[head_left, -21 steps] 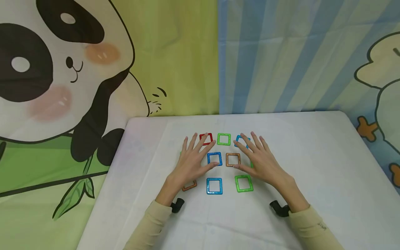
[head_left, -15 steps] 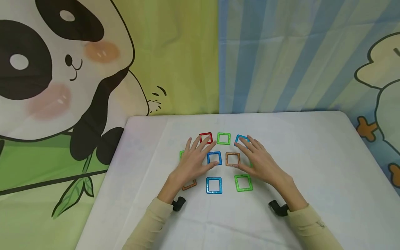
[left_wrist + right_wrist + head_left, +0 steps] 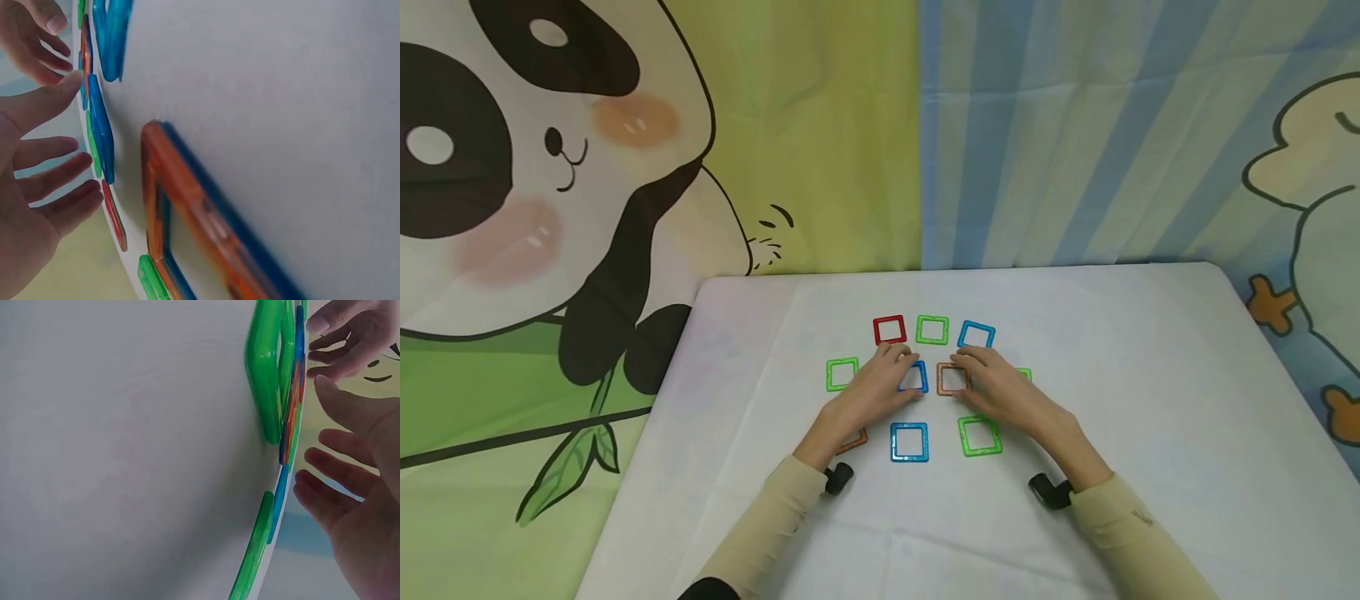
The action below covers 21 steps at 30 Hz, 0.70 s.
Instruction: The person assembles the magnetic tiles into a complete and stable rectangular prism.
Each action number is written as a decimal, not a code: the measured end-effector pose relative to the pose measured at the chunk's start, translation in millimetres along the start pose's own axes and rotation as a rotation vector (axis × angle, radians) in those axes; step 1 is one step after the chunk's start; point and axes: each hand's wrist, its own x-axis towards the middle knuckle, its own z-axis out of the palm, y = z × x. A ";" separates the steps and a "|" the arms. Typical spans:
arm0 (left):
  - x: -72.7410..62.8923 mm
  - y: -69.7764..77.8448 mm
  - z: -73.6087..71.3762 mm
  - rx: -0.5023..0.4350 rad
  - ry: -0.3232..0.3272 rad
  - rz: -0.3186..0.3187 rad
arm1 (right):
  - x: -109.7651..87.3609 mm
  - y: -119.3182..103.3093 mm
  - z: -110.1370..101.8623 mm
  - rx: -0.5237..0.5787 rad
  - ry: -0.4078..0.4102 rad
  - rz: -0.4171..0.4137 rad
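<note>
My left hand (image 3: 874, 387) is over the dark blue square frame tile (image 3: 922, 377), its thumb at the near edge and its fingers bent across the far side. Beside it, my right hand (image 3: 1000, 385) is over the brown-orange square tile (image 3: 943, 379), thumb and fingers likewise bent around its right part. Both wrist views show spread, loosely bent fingers with nothing pinched between them. A red tile (image 3: 890, 317), a green tile (image 3: 932, 317) and a light blue tile (image 3: 977, 324) lie in a row just beyond the fingertips.
On the white table (image 3: 1112, 358), a blue tile (image 3: 909, 458) and a green tile (image 3: 981, 452) lie nearest. One more orange tile (image 3: 853, 443) is partly under the left wrist. Green tiles flank the middle row at left (image 3: 830, 375) and right (image 3: 1027, 372). Printed curtains (image 3: 835, 150) hang behind.
Both hands have drawn back slightly from the far row, and their fingers, straight and spread before, now bend down over the middle tiles. The tiles keep their arrangement; the head view has shifted slightly.
</note>
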 end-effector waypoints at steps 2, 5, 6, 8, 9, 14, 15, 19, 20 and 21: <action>1.5 0.6 1.3 0.011 -0.007 0.006 | 3.2 -0.5 1.6 -0.007 -0.015 -0.003; 3.2 2.0 3.4 0.026 -0.020 0.014 | 7.0 -1.8 3.7 -0.019 -0.032 -0.017; 3.9 2.5 4.0 0.029 -0.026 0.014 | 7.9 -2.2 4.3 -0.023 -0.036 -0.023; 4.7 3.2 4.9 0.034 -0.036 0.010 | 9.2 -3.4 5.7 -0.031 -0.041 -0.031; 5.1 3.6 5.1 0.032 -0.035 0.010 | 9.7 -4.0 6.4 -0.035 -0.044 -0.033; 7.5 4.9 5.2 0.036 -0.038 0.008 | 11.7 -6.1 8.3 -0.051 -0.046 -0.033; 8.0 4.9 5.2 0.037 -0.037 0.010 | 12.1 -6.2 8.5 -0.058 -0.046 -0.035; 9.3 4.8 5.2 0.041 -0.034 0.018 | 14.4 -6.3 8.9 -0.066 -0.047 -0.044; 9.7 4.7 5.3 0.043 -0.033 0.020 | 15.1 -6.2 9.1 -0.065 -0.048 -0.048; 10.1 4.5 5.6 0.044 -0.032 0.023 | 15.6 -6.2 9.2 -0.066 -0.048 -0.050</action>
